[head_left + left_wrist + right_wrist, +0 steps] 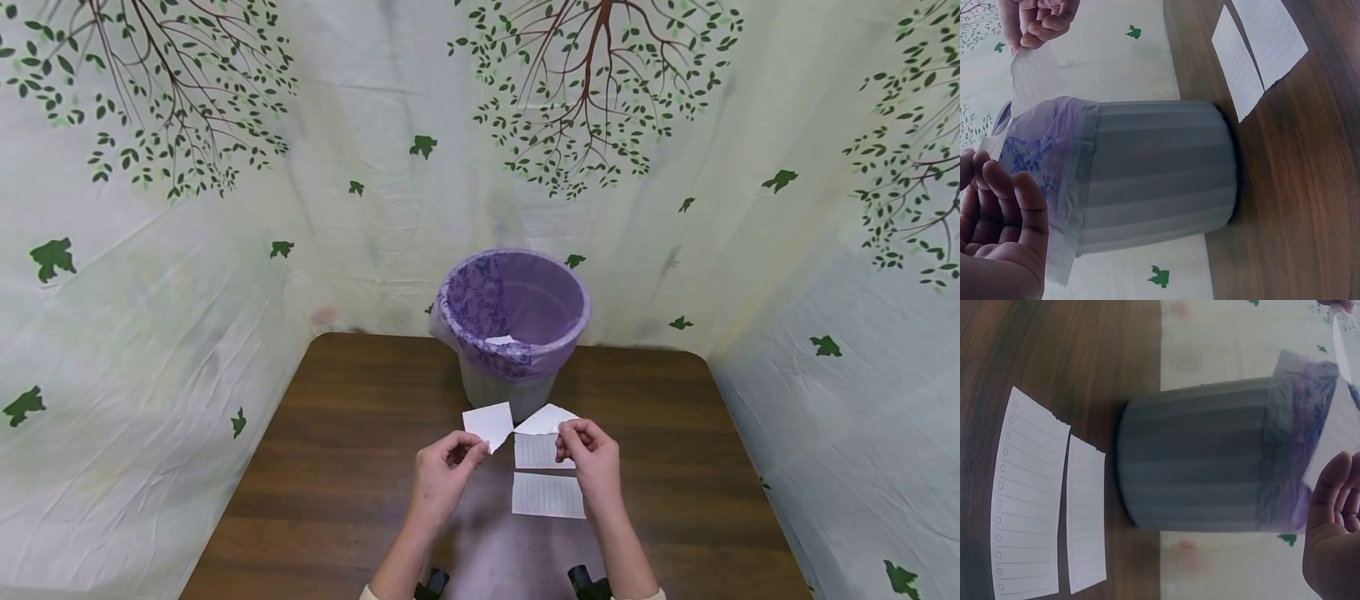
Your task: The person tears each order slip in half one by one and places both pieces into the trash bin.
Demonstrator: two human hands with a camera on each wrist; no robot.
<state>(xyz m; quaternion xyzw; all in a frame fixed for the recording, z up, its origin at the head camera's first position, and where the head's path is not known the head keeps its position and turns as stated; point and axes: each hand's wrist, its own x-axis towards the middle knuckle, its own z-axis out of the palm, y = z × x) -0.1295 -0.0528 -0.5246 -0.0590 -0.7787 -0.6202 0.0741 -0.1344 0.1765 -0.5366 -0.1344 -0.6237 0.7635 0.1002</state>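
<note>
My left hand (441,477) pinches a white paper piece (489,423) between thumb and fingers. A second paper piece (546,418) is pinched in my right hand (594,463). The two pieces meet at a narrow point between the hands; whether they are still joined there I cannot tell. Both are held up in front of the trash bin (1160,169). Below them, two torn strips of lined paper lie on the table, a nearer strip (547,496) and a farther strip (1087,515). Small checkboxes run along one edge of the nearer strip.
A purple patterned liner (468,292) covers the bin's rim, and a white paper scrap (500,340) shows inside. The bin stands at the back edge of the brown wooden table (337,467). Behind hangs a pale leaf-print curtain (360,250).
</note>
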